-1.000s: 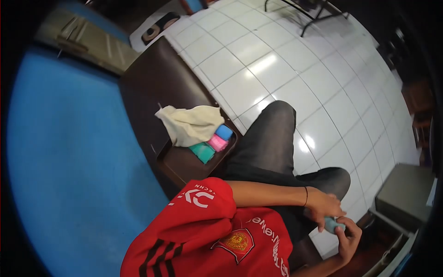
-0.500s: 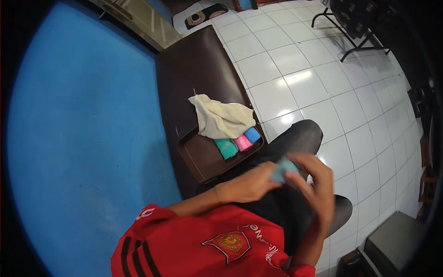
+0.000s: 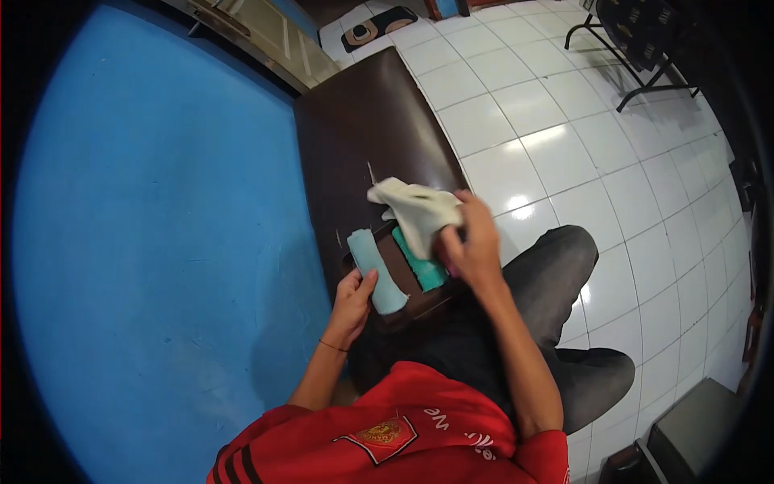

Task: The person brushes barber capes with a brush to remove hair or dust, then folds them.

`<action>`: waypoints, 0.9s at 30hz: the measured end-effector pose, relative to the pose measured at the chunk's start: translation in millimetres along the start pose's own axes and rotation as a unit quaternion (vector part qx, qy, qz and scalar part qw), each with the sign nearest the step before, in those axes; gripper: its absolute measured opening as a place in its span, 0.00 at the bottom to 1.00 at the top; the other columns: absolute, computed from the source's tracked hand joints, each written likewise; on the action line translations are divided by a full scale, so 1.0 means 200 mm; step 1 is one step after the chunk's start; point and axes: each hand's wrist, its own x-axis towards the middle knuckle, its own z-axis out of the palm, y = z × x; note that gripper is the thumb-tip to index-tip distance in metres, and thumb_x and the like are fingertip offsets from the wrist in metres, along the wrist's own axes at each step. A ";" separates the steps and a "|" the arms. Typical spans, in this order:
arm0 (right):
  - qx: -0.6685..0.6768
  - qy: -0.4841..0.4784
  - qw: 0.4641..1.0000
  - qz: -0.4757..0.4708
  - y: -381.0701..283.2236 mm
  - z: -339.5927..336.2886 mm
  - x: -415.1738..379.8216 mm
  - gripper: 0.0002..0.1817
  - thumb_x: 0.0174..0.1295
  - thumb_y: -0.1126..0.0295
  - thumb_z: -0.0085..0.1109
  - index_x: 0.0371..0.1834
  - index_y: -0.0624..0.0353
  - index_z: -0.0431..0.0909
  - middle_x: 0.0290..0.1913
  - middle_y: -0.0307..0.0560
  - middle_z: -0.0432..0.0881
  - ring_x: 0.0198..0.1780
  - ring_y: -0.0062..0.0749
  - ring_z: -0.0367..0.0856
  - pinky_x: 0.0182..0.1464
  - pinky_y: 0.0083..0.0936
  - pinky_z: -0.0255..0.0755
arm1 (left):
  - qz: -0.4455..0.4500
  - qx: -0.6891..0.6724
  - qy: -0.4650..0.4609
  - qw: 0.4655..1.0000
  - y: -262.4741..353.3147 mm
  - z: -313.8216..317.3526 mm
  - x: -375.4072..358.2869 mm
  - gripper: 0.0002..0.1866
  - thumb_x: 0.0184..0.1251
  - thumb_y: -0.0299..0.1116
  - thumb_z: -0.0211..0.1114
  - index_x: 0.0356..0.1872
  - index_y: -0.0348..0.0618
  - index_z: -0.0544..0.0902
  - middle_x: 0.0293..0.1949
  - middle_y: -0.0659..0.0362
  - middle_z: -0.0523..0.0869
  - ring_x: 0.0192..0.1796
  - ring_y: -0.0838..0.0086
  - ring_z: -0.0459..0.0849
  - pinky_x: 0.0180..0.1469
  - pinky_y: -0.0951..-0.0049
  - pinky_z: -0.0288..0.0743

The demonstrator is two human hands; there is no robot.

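"What's at the far left?"

"A blue wall (image 3: 161,202), running along the left edge of the brown padded surface (image 3: 371,113). Then, by the near end of that surface, the left hand (image 3: 351,305)."

"What has it got?"

"A light-blue rolled cloth (image 3: 377,273). The thumb lies on top and the fingers curl round its left side, low down, so most of the roll reaches away beyond the hand, towards the surface's far end."

"Is the roll lying in something?"

"It's over the left part of the brown tray (image 3: 397,266), which sits at the surface's near end. Whether it touches the tray's bottom, I can't tell."

"And next to it?"

"A green cloth (image 3: 423,273) in the tray, just right of the roll with a strip of bare tray between. Above its far part hangs a cream cloth (image 3: 418,211), bunched and raised at the right."

"Raised by the right hand (image 3: 476,246)?"

"Yes, thumb and fingers pinched together on its right end, near the surface's right edge. A bit of pink cloth (image 3: 446,263) peeps out below that hand, mostly hidden."

"Further right?"

"The person's dark trousers (image 3: 556,266), then the white tiled floor (image 3: 645,194)."
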 end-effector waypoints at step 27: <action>0.192 0.309 0.781 0.507 0.86 -1.16 -1.02 0.18 0.74 0.60 0.44 0.42 0.64 0.78 0.38 0.43 0.81 0.39 0.28 0.80 0.43 0.28 0.74 | 0.031 0.278 0.154 0.948 -0.38 0.01 0.29 0.19 0.68 0.32 0.68 0.54 0.32 0.77 0.40 0.59 0.83 0.38 0.76 0.84 0.39 0.74 0.78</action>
